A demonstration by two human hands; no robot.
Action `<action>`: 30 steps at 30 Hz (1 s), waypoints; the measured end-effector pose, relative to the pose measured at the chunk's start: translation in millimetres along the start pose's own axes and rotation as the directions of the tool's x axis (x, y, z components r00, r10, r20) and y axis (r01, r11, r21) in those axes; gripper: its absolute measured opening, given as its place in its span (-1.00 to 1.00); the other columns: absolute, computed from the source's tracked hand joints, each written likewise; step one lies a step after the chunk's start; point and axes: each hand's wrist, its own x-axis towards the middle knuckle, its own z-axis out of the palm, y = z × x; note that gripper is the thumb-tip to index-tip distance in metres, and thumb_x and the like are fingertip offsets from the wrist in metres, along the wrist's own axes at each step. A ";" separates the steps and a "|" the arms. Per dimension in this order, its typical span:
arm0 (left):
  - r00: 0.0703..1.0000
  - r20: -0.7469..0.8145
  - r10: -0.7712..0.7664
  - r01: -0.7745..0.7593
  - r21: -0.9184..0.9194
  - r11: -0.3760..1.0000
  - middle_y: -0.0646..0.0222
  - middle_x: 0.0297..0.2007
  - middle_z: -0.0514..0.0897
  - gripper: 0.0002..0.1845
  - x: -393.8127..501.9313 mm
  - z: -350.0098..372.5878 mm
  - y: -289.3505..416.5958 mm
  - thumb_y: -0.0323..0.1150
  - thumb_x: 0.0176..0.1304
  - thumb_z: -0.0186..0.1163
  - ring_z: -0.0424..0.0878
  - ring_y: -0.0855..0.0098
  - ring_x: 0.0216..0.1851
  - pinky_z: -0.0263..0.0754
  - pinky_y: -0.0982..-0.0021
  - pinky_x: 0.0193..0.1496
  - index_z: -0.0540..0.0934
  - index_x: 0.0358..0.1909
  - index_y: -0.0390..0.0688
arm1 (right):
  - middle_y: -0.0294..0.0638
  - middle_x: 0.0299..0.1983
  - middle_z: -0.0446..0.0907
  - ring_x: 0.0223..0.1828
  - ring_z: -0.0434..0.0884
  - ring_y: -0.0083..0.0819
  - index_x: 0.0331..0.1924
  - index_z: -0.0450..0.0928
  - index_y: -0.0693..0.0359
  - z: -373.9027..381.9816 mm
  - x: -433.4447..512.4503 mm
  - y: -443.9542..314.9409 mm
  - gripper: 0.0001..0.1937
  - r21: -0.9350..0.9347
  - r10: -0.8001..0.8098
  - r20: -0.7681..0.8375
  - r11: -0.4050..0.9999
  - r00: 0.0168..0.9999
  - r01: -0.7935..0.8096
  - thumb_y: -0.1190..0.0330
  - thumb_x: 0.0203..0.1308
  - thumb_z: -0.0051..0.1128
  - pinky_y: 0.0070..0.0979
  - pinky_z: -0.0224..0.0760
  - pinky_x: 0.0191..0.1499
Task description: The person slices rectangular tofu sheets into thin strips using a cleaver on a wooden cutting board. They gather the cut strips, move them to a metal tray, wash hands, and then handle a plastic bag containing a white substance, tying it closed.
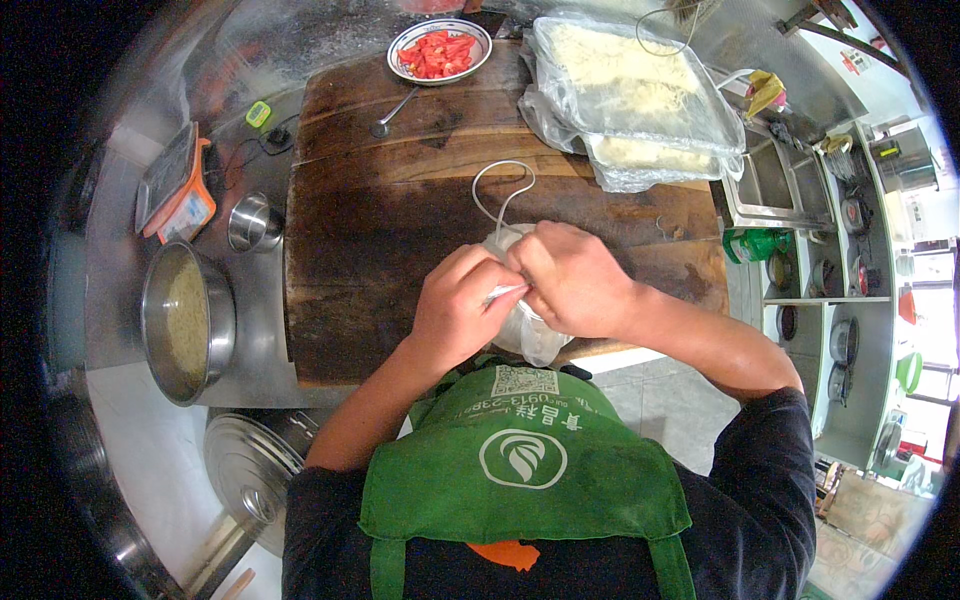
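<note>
Both of my hands meet over a clear plastic bag at the near edge of a dark wooden board. Pinched between thumb and fingers, a bit of the bag's plastic is in my left hand. My right hand presses close against it, fingers curled on the bag's plastic; its fingertips are partly hidden. The bag's contents look pale, but I cannot tell what they are. A white cord loop rises from behind the bag onto the wooden board.
At the board's far side are a bowl of cut tomatoes, a spoon and plastic-wrapped trays of pale noodles. Left stand a kitchen scale, a small metal cup and a steel basin. A sink lies right.
</note>
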 end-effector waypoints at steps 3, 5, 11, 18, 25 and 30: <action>1.000 0.006 -0.005 0.005 -0.008 1.000 0.26 -0.36 0.60 -0.81 -0.8 -0.4 0.1 -0.44 0.07 0.53 0.63 0.12 -0.31 0.55 0.15 -0.26 0.66 -0.36 -0.16 | -0.05 -0.30 0.57 -0.23 0.60 0.03 -0.08 0.54 0.23 -16.2 -8.1 5.0 -0.69 -0.007 0.115 -0.056 0.993 0.992 -0.115 0.50 0.03 0.25 -0.09 0.52 -0.15; 1.000 0.008 -0.011 0.011 -0.024 1.000 0.27 -0.36 0.61 -0.81 -1.6 -0.1 0.6 -0.43 0.07 0.53 0.63 0.13 -0.32 0.55 0.15 -0.26 0.67 -0.36 -0.15 | -0.08 -0.30 0.56 -0.22 0.59 -0.02 -0.12 0.62 0.21 -19.9 -13.9 4.5 -0.79 0.008 0.125 -0.056 0.992 0.991 -0.125 0.44 0.14 0.30 -0.12 0.52 -0.13; 1.000 0.000 0.001 -0.001 -0.009 1.000 0.30 -0.38 0.60 -0.81 -3.9 2.1 0.6 -0.45 0.06 0.53 0.63 0.15 -0.34 0.52 0.18 -0.28 0.67 -0.36 -0.13 | -0.11 -0.32 0.50 -0.26 0.54 -0.04 -0.25 0.56 0.23 -8.3 -21.9 1.4 -0.86 0.007 0.060 -0.052 0.998 0.997 -0.060 0.45 0.21 0.33 -0.14 0.47 -0.16; 0.999 0.008 0.037 -0.037 -0.010 0.999 0.31 -0.37 0.60 -0.81 -5.9 0.0 0.5 -0.49 0.04 0.51 0.63 0.16 -0.33 0.53 0.18 -0.26 0.69 -0.33 -0.11 | -0.13 -0.35 0.42 -0.29 0.51 -0.11 -0.29 0.42 0.23 -10.8 -13.8 11.9 -0.78 -0.134 -0.116 0.048 0.984 0.992 0.122 0.43 0.17 0.32 -0.19 0.47 -0.20; 0.997 0.007 0.083 -0.083 0.010 0.997 0.30 -0.35 0.63 -0.77 -4.4 -0.3 -0.6 -0.52 -0.02 0.54 0.65 0.19 -0.32 0.55 0.23 -0.26 0.72 -0.31 -0.13 | -0.14 -0.36 0.52 -0.24 0.59 -0.16 -0.34 0.43 0.23 -18.6 1.5 23.9 -0.77 -0.181 -0.217 0.275 0.945 0.936 0.272 0.29 0.14 0.25 -0.24 0.56 -0.16; 0.995 0.013 0.098 -0.098 0.035 0.995 0.31 -0.34 0.64 -0.75 -3.9 -0.9 -2.9 -0.53 -0.05 0.57 0.64 0.21 -0.33 0.55 0.25 -0.27 0.73 -0.31 -0.14 | -0.12 -0.38 0.54 -0.27 0.61 -0.14 -0.34 0.46 0.26 -20.6 9.6 29.0 -0.76 -0.105 -0.236 0.340 0.952 0.910 0.286 0.28 0.13 0.24 -0.22 0.56 -0.18</action>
